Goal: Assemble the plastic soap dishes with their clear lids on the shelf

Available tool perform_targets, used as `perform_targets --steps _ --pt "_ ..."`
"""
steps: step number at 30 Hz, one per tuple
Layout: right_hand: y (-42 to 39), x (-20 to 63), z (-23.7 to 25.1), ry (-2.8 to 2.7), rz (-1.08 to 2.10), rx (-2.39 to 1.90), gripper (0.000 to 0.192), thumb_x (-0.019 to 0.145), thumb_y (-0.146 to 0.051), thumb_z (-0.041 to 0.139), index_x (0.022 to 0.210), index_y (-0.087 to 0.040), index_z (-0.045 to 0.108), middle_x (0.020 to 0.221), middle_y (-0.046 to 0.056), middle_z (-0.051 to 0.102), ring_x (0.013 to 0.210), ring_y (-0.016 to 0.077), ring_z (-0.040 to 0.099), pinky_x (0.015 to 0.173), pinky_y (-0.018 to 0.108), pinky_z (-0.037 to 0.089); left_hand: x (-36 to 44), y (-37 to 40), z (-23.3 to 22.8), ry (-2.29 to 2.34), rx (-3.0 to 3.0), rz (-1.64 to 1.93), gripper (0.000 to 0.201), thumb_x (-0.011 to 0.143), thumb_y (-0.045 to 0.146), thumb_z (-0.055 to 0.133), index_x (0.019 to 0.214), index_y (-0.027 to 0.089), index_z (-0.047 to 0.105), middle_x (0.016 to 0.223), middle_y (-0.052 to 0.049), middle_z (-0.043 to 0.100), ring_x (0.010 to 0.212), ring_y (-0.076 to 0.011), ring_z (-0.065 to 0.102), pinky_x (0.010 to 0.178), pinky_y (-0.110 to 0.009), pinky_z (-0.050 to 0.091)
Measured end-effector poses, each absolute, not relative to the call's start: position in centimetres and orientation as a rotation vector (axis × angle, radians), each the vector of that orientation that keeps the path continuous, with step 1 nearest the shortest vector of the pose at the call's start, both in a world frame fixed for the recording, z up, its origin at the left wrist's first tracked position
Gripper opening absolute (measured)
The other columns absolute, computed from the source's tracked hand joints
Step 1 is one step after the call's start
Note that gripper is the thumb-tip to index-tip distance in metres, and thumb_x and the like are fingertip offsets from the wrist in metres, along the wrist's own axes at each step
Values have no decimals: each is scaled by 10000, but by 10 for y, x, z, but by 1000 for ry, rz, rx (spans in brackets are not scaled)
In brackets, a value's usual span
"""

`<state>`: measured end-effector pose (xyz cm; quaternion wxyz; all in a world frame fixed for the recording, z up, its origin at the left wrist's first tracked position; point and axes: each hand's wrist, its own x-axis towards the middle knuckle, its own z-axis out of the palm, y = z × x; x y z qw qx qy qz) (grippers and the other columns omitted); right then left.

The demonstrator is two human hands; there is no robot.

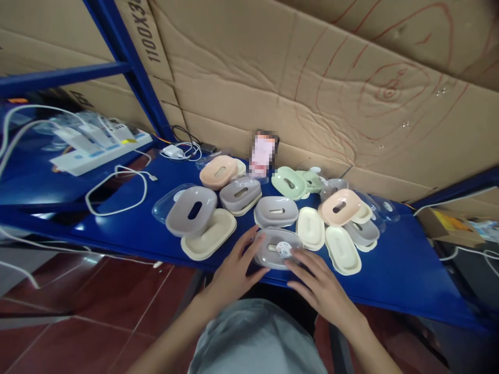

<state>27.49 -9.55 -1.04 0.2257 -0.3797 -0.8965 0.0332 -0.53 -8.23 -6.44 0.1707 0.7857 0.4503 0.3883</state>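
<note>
resting around a grey dish (272, 241) under a clear cover (284, 262), two hands meet near the front edge of the blue worktop (407, 272). the left hand (236, 269) has its fingers loosely spread at the dish's left end; the right hand (323, 284) is spread too, its fingertips over the right end beside a round sticker (284, 249). neither is clenched, and how firmly they press cannot be told. just behind, toward the back edge, sits another grey dish (276, 209), with a cream tray (311, 228) on its right. along the back edge, a phone (263, 153) leans against cardboard (234, 98), between a peach dish (218, 172) on its left and a green dish (289, 183) on its right. toward the left edge, a third grey dish (180, 210) partly overlaps a second cream tray (212, 234), and a white cable (111, 214) lies looped.
</note>
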Motion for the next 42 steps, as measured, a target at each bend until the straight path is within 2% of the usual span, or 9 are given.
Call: perform_targets --steps 7,11,15,19,26,32,35,38,42 --pt "-77 264 -19 -2456 82 -1017 558 1082 -235 591 1627 -278 483 1561 132 601 1565 322 442 1215 594 505 -9 -80 -60 1220 2199 1086 681 1007 381 743 1616 353 441 1640 -144 442 1444 -320 580 1172 -513 565" --pt "-69 261 -19 -2506 48 -941 598 1091 -197 556 1666 -281 418 1574 121 603 1557 305 461 1237 600 472 -13 -78 -53 1211 2107 1087 632 968 380 798 1539 337 532 1585 -133 502 1454 -316 572 1202 -526 536" --pt "-65 262 -21 -2529 -5 -947 579 1091 -223 573 1652 -282 444 1544 121 631 1498 298 532 1231 578 471 -14 -77 -50 1224 2062 1075 611 979 358 788 1535 331 536 1573 -130 527 1464 -318 565 1227 -555 504" --pt "-68 262 -27 -2550 -66 -971 583 1069 -312 645 1627 -276 483 1565 123 614 1522 314 502 1250 582 438 -14 -77 -54 1197 2081 1065 623 982 360 785 1543 330 517 1587 -135 513 1462 -321 573 1198 -557 533" --pt "-77 260 -36 -2536 -116 -1005 587 1067 -276 643 1630 -280 477 1564 115 618 1512 306 510 1256 578 429 -11 -80 -58 1220 2139 1016 665 960 285 807 1544 312 492 1648 -135 488 1485 -308 567 1191 -521 549" --pt "-77 265 -35 -2499 -53 -1060 754 1032 -358 695 1696 -256 353 1695 179 443 1626 395 318 1227 670 449 -16 -82 -55 1094 2233 1114 594 961 271 805 1498 298 554 1608 -139 529 1461 -302 586 1174 -506 564" --pt "-80 276 -29 -2463 -31 -973 799 1004 -333 735 1701 -271 350 1693 176 440 1588 387 395 1207 608 506 -13 -85 -48 946 2263 1227 555 991 244 765 1501 305 557 1612 -142 512 1482 -303 559 1179 -509 558" --pt "-91 301 -21 -2308 -134 -985 834 954 -321 789 1687 -294 391 1660 171 479 1509 418 501 1171 612 539 -2 -86 -39 834 2248 1292 645 1008 220 733 1585 318 461 1679 -149 438 1536 -309 500 1192 -506 547" --pt "-116 367 -21 -1905 -436 -1426 848 912 -392 838 1661 -334 444 1622 158 534 1432 427 585 1146 597 548 17 -81 -31 895 2352 1098 618 1058 234 646 1627 295 412 1702 -135 417 1579 -283 439 1230 -478 510"
